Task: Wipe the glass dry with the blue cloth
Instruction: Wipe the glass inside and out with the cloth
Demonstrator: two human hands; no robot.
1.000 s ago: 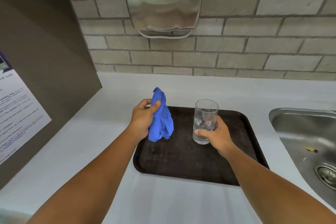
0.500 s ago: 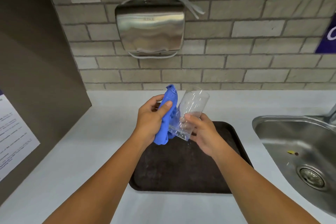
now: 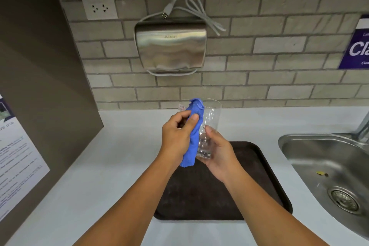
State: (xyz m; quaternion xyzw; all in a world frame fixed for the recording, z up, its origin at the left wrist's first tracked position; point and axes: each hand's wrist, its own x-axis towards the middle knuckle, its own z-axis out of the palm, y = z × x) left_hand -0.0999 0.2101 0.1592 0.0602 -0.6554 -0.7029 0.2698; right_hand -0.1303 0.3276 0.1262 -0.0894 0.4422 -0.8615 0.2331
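A clear drinking glass is held upright in the air above the dark tray. My right hand grips it around the lower part and base. My left hand is closed on the blue cloth, which is bunched into a long strip. The cloth presses against the glass's left side, from near the rim down past the base. The thumb of my left hand pins the cloth to the glass.
A steel sink with a drain lies at the right, its tap at the edge of view. A metal hand dryer with a loose cord and a wall socket hang on the brick wall. A dark side panel with a notice stands left.
The glass was lifted off the tray and raised, tilted for a moment, and now stands upright. My left hand brought the cloth against its left side. The view has tipped upward.
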